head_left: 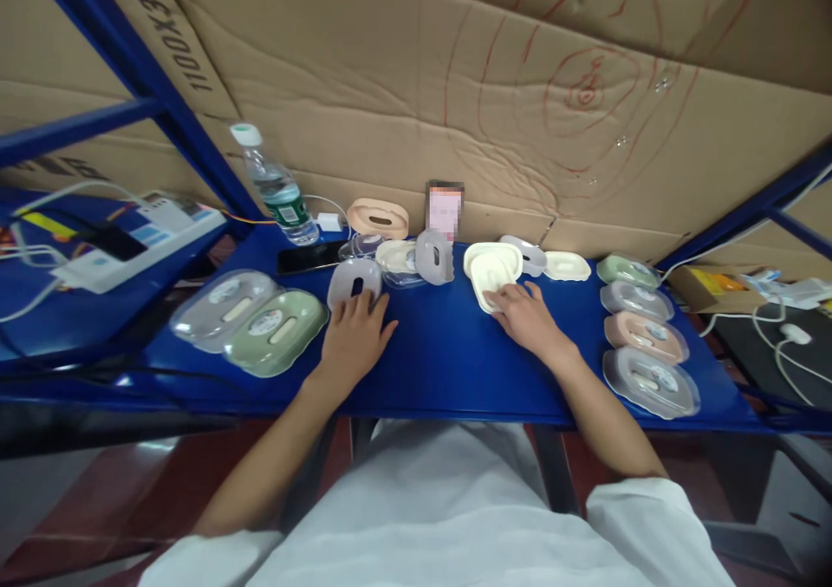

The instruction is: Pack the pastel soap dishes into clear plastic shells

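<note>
My left hand (354, 337) lies with its fingers spread over the near edge of a grey plastic soap-box part (344, 280) that has a dark oval slot. With my right hand (529, 320) I grip the near edge of a cream oval tray (489, 277), its fingertips partly hidden. That tray overlaps another cream tray (503, 253) behind it. Between my hands, farther back, a grey slotted part (434, 257) stands on its side, next to a cream piece (393, 256) on a clear cover.
Covered grey (221, 309) and green soap boxes (276, 331) sit at left; a row of several covered boxes (646, 335) lines the right. Behind are a water bottle (282, 197), a black phone (308, 257), a peach part (377, 219), a cream tray (567, 265) and a cardboard wall (364, 93).
</note>
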Available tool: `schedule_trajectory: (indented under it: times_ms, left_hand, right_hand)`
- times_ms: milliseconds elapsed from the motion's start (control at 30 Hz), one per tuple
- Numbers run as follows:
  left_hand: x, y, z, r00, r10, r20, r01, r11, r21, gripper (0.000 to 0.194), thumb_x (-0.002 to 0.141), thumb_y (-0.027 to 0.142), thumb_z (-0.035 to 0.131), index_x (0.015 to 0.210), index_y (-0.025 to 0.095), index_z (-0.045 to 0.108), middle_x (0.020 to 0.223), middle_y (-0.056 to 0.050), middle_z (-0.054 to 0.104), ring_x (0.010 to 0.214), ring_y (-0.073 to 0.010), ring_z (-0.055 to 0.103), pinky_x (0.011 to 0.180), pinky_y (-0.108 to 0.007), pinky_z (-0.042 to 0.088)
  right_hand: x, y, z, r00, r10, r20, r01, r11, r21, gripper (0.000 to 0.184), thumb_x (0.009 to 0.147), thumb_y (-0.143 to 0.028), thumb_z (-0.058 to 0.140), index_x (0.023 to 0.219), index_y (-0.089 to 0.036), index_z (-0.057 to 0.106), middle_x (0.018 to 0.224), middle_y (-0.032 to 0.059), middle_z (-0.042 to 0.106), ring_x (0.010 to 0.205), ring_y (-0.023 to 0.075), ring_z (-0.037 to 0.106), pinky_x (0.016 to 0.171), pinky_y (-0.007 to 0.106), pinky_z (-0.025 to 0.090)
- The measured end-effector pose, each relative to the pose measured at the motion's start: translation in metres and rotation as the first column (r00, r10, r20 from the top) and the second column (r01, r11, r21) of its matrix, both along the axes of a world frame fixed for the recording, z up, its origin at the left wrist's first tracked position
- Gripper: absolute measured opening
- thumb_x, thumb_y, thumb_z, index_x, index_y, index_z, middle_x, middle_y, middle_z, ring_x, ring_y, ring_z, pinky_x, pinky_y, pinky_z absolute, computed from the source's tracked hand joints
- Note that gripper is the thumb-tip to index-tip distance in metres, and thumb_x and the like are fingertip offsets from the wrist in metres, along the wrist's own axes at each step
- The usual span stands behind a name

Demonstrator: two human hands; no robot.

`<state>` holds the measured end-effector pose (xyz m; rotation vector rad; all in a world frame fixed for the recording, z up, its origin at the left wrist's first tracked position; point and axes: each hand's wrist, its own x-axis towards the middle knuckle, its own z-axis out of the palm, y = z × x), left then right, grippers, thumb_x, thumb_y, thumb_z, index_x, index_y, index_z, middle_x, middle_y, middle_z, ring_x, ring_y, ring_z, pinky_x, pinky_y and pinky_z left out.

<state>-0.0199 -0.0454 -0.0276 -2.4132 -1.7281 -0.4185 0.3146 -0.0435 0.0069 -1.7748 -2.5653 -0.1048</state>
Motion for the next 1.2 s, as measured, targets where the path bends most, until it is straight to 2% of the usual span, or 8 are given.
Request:
schedule_trajectory:
  times_ms: [200,333,467,600,667,767,967,1200]
  left_hand:
    - [-0.021,-0.041,-0.021,0.957,-0.194,0.214,0.177,0.980,0.097,0.031,0.107,0.026,0.057,0.134,0.019,0.068,0.123,-0.013,0.074,0.123,-0.0332,0.070,0.121,-0.056,0.049]
    - [-0.026,-0.055,-0.016,0.869,-0.356,0.345,0.289,0.929,0.231,0.032,0.108,0.018,0.056,0.139,0.024,0.062,0.122,-0.006,0.076,0.117,-0.0240,0.073,0.130,-0.056,0.042]
    - [-0.016,-0.052,-0.005,0.817,-0.453,0.358,0.370,0.887,0.277,0.032,0.108,0.014,0.056,0.136,0.027,0.063,0.124,-0.004,0.078,0.117,-0.0201,0.074,0.133,-0.055,0.037]
    - [0.009,-0.054,-0.003,0.787,-0.512,0.343,0.446,0.857,0.258,0.028,0.108,0.014,0.055,0.131,0.026,0.066,0.123,-0.004,0.079,0.116,-0.0191,0.075,0.129,-0.050,0.040]
    - [0.022,-0.058,-0.006,0.773,-0.539,0.335,0.467,0.841,0.274,0.027,0.107,0.013,0.057,0.129,0.025,0.068,0.122,-0.005,0.079,0.115,-0.0189,0.075,0.127,-0.048,0.042]
    - [0.036,-0.064,-0.011,0.763,-0.578,0.291,0.512,0.814,0.276,0.030,0.107,0.010,0.056,0.131,0.024,0.068,0.123,-0.005,0.079,0.119,-0.0197,0.073,0.125,-0.047,0.043]
    - [0.046,-0.066,-0.015,0.800,-0.565,0.203,0.517,0.820,0.244,0.031,0.109,0.025,0.061,0.139,0.022,0.066,0.132,-0.009,0.076,0.130,-0.0259,0.068,0.133,-0.057,0.029]
    - [0.038,-0.058,-0.028,0.874,-0.459,0.157,0.412,0.873,0.260,0.035,0.105,0.011,0.058,0.136,0.022,0.070,0.133,-0.011,0.075,0.125,-0.0266,0.072,0.127,-0.055,0.041]
  right_hand:
    - [0.018,-0.018,0.015,0.976,0.161,-0.144,-0.178,0.977,-0.119,0.046,0.094,0.001,0.053,0.122,-0.024,0.079,0.140,0.0130,0.073,0.137,0.0289,0.065,0.123,0.055,0.037]
    - [-0.003,-0.029,0.011,0.863,0.373,-0.341,-0.442,0.884,-0.151,0.029,0.099,-0.005,0.057,0.102,-0.023,0.078,0.129,0.0075,0.078,0.133,0.0243,0.068,0.116,0.046,0.047]
    - [-0.023,-0.027,0.006,0.764,0.493,-0.416,-0.564,0.824,-0.060,0.021,0.106,-0.014,0.058,0.108,-0.023,0.077,0.138,0.0097,0.075,0.140,0.0245,0.064,0.121,0.048,0.046]
    - [-0.020,-0.023,0.018,0.766,0.482,-0.426,-0.480,0.869,0.121,0.022,0.110,-0.021,0.055,0.115,-0.023,0.076,0.129,0.0108,0.078,0.125,0.0247,0.073,0.111,0.046,0.055]
    - [-0.015,-0.026,0.028,0.787,0.432,-0.439,-0.380,0.902,0.207,0.025,0.112,-0.025,0.054,0.127,-0.023,0.073,0.135,0.0115,0.077,0.130,0.0254,0.071,0.114,0.047,0.054]
    - [-0.010,-0.034,0.033,0.812,0.405,-0.421,-0.366,0.914,0.173,0.034,0.111,-0.034,0.059,0.144,-0.025,0.066,0.154,0.0122,0.066,0.146,0.0263,0.061,0.122,0.049,0.049]
    - [-0.010,-0.040,0.003,0.843,0.416,-0.341,-0.446,0.895,-0.009,0.070,0.098,-0.043,0.080,0.161,-0.027,0.053,0.172,0.0161,0.046,0.158,0.0328,0.047,0.126,0.056,0.047]
    - [-0.013,-0.031,-0.018,0.855,0.446,-0.263,-0.431,0.895,0.115,0.037,0.108,-0.027,0.063,0.144,-0.025,0.071,0.159,0.0132,0.062,0.149,0.0317,0.059,0.123,0.056,0.051]
